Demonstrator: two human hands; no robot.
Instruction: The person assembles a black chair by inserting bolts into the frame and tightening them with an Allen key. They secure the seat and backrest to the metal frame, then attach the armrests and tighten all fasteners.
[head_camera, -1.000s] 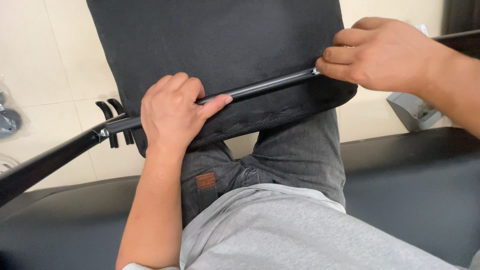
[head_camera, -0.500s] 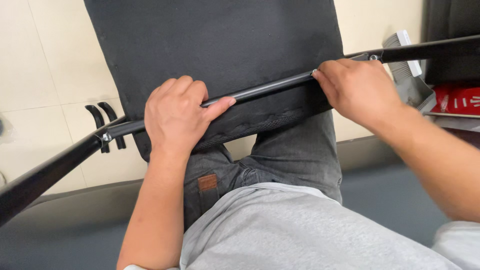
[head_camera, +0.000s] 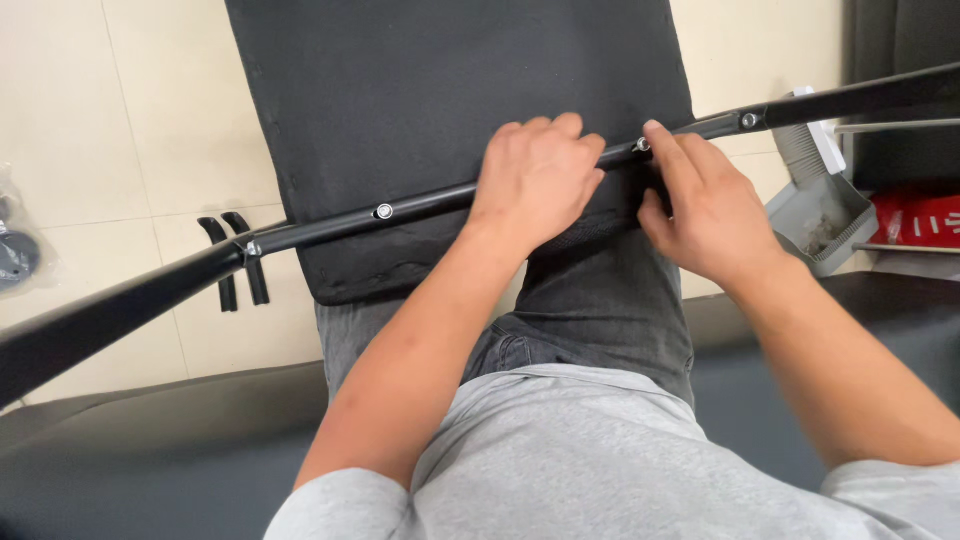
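left hand (head_camera: 537, 175): fingers curled over the bar (head_camera: 420, 205)
right hand (head_camera: 705, 205): fingers pinching a bolt (head_camera: 641, 145) at the pad (head_camera: 450, 90) edge

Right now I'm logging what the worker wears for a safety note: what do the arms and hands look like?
Both hands, left and right, are bare: no gloves, rings or watch visible. The forearms are uncovered. Short light grey sleeves end above the elbows, part of a grey T-shirt worn over dark grey jeans.

Home-like room: cream tiled floor (head_camera: 150, 120), dustpan (head_camera: 820, 215), dark couch (head_camera: 150, 440).
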